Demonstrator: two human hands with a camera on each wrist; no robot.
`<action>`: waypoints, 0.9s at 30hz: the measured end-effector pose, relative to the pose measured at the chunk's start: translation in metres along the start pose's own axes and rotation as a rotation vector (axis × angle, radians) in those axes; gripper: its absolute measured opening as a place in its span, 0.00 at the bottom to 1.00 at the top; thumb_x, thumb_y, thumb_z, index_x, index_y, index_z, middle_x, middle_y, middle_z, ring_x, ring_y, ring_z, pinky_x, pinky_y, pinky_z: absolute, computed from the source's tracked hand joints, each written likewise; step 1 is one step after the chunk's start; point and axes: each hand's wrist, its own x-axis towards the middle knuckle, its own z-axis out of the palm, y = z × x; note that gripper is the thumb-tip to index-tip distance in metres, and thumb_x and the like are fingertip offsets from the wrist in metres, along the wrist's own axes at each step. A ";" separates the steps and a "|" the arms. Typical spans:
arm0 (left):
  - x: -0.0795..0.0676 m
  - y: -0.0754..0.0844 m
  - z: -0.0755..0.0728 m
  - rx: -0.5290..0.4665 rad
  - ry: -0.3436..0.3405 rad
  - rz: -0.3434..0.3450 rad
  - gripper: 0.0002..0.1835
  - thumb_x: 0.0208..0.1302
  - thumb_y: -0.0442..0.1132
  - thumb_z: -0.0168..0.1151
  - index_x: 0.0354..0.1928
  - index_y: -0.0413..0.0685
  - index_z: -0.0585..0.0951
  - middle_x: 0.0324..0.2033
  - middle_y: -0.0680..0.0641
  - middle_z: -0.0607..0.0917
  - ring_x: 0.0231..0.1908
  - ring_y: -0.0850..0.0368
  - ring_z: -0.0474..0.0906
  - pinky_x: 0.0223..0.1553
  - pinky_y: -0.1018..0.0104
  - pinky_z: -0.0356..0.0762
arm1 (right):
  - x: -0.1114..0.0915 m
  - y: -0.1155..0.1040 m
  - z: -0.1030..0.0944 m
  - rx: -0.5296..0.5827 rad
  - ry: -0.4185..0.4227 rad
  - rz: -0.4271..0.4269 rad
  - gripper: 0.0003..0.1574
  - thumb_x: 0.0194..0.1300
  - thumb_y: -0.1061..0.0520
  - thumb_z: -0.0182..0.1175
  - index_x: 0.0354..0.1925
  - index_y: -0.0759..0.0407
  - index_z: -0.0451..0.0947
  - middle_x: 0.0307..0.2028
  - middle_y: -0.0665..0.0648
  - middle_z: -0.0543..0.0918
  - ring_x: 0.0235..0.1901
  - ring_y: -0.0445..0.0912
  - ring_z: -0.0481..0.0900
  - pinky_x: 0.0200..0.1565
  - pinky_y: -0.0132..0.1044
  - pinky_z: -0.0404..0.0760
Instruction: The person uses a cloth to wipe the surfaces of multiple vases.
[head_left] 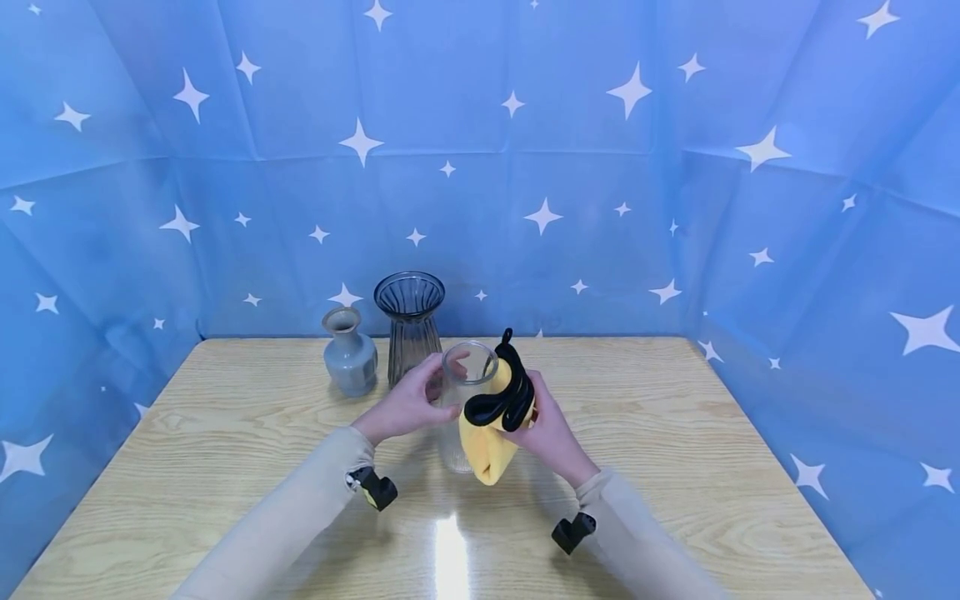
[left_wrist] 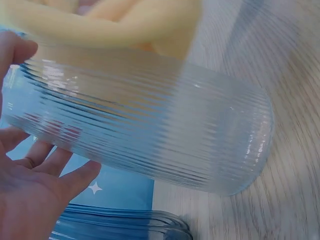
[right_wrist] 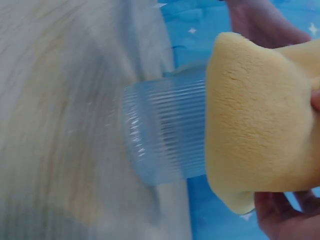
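A clear ribbed glass vase (head_left: 454,446) stands upright in the middle of the table. My left hand (head_left: 411,402) grips it near the rim, thumb on the near side and fingers round the far side; the left wrist view shows the fingertips along the ribbed glass (left_wrist: 150,130). My right hand (head_left: 551,433) holds a folded yellow plush cloth (head_left: 486,454) against the vase's right side. A looped black cord (head_left: 516,398) lies over the top of the cloth. In the right wrist view the cloth (right_wrist: 255,120) covers the vase's upper part.
Behind my left hand stands a smoky grey fluted glass vase (head_left: 411,333), close to the clear one. Left of it is a small grey-blue vase (head_left: 351,367). A blue star-printed curtain (head_left: 450,208) borders the wooden table (head_left: 675,433) at the back and sides.
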 end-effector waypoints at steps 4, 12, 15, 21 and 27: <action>-0.001 0.001 -0.001 -0.066 0.038 0.000 0.36 0.55 0.26 0.68 0.66 0.42 0.64 0.56 0.39 0.76 0.60 0.46 0.70 0.64 0.52 0.63 | -0.002 0.008 0.001 -0.028 -0.018 0.058 0.41 0.51 0.66 0.73 0.60 0.56 0.64 0.54 0.58 0.74 0.51 0.51 0.72 0.48 0.45 0.76; -0.005 0.004 -0.002 -0.063 0.060 -0.016 0.29 0.57 0.27 0.67 0.59 0.37 0.65 0.59 0.37 0.76 0.63 0.44 0.68 0.65 0.50 0.61 | -0.004 0.028 0.004 -0.092 -0.089 0.087 0.43 0.50 0.66 0.74 0.61 0.59 0.64 0.55 0.60 0.75 0.57 0.54 0.71 0.57 0.52 0.70; -0.006 0.002 -0.002 -0.062 0.052 -0.010 0.28 0.59 0.28 0.65 0.60 0.38 0.65 0.60 0.38 0.74 0.64 0.44 0.66 0.65 0.48 0.60 | -0.004 0.031 0.004 -0.110 -0.106 0.096 0.44 0.50 0.64 0.74 0.62 0.58 0.63 0.55 0.59 0.76 0.55 0.53 0.73 0.56 0.50 0.71; -0.005 0.001 0.002 -0.027 0.053 -0.014 0.28 0.61 0.28 0.62 0.61 0.42 0.64 0.62 0.40 0.73 0.65 0.46 0.65 0.65 0.49 0.61 | -0.005 0.031 0.006 -0.122 -0.080 0.065 0.42 0.49 0.64 0.74 0.59 0.58 0.65 0.53 0.59 0.77 0.52 0.52 0.74 0.54 0.49 0.72; -0.003 0.003 0.006 0.004 0.086 -0.039 0.28 0.61 0.36 0.67 0.59 0.47 0.64 0.58 0.45 0.74 0.62 0.49 0.69 0.62 0.53 0.66 | -0.008 0.012 0.010 -0.097 -0.006 0.014 0.38 0.49 0.69 0.72 0.56 0.62 0.66 0.52 0.61 0.77 0.53 0.54 0.73 0.52 0.53 0.76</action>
